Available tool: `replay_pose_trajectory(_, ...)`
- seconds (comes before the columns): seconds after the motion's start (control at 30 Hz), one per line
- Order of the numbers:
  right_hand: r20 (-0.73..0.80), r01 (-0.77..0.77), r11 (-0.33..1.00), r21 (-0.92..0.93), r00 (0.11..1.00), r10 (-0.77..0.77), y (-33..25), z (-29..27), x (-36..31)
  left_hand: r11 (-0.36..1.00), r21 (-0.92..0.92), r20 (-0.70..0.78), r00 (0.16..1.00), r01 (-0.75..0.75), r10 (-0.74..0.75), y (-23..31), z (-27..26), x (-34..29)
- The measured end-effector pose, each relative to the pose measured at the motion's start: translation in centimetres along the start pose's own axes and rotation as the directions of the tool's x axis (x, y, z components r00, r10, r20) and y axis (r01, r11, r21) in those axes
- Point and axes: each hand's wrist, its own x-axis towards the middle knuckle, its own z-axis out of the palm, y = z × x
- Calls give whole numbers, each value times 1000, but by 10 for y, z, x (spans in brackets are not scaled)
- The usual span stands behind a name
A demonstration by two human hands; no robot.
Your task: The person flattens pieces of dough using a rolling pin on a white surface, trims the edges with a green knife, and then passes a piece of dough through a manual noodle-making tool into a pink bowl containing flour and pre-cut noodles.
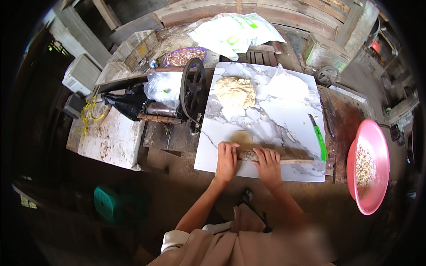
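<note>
At the near edge of a marble-patterned board (266,122), both hands are on a wooden rolling pin (295,160). My left hand (226,160) is closed over its left end, and my right hand (268,166) grips near its middle, fingers curled over the top. The pin's right end sticks out past my right hand. A thin, flat round of dough (242,138) lies just beyond the pin, its near edge hidden by the pin and my left fingers. Farther back sits a rough lump of pale dough (235,91). To its right is a clear plastic bag of white powder (288,84).
A green utility knife (319,137) lies at the board's right edge. Beyond it stands a pink basin (384,166) with pale strips inside. Left of the board is a machine with a dark handwheel (193,84). White sacks (235,35) lie behind; a green stool (106,204) stands lower left.
</note>
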Motion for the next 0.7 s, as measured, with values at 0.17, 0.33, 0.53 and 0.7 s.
replay_pose_trajectory(0.17, -9, 168, 978, 126, 986, -169, 17, -15, 33, 998, -60, -58, 998, 21, -25, 4, -7, 22)
replay_pose_trajectory(0.33, 6, 156, 978, 140, 987, -159, 30, 5, 70, 1000, 28, -27, 1000, 5, -4, -28, 5, 62)
replay_pose_trajectory(0.53, 28, -3, 995, 104, 1000, 0, 36, 18, 107, 981, 174, 9, 996, 90, -93, -42, 19, 80)
replay_pose_trajectory(0.7, 8, -244, 969, 26, 970, 244, 44, 52, 137, 929, 284, -32, 971, 236, -237, -41, 34, 106)
